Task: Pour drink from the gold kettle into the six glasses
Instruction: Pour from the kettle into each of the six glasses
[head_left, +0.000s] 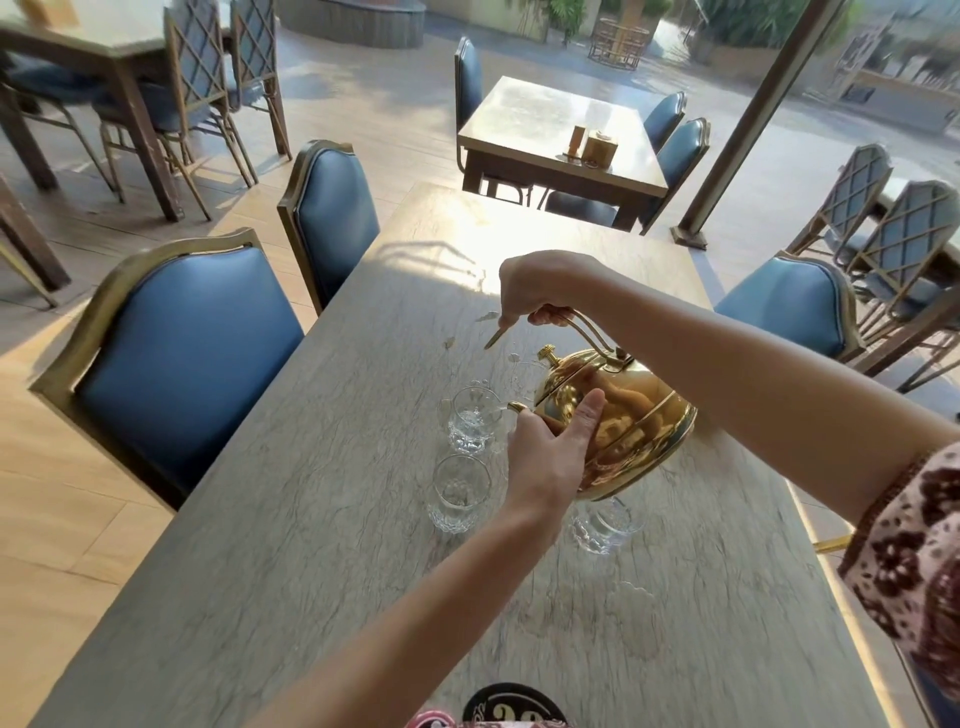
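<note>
The gold kettle (623, 421) is tilted to the left above the grey table (311, 545), its spout over a clear glass (471, 421), and a thin stream runs into that glass. My right hand (535, 288) grips the kettle's handle from above. My left hand (550, 457) is pressed flat against the kettle's body near the spout. A second glass (457, 491) stands nearer to me, and a third glass (602, 525) sits partly hidden under the kettle. Another glass (522, 379) shows faintly behind the spout. Any further glasses are hidden.
Blue padded chairs (192, 358) line the table's left side, and another chair (789, 306) stands at the right. A second table (561, 135) with small boxes is beyond the far end. Wet spots mark the tabletop near the glasses.
</note>
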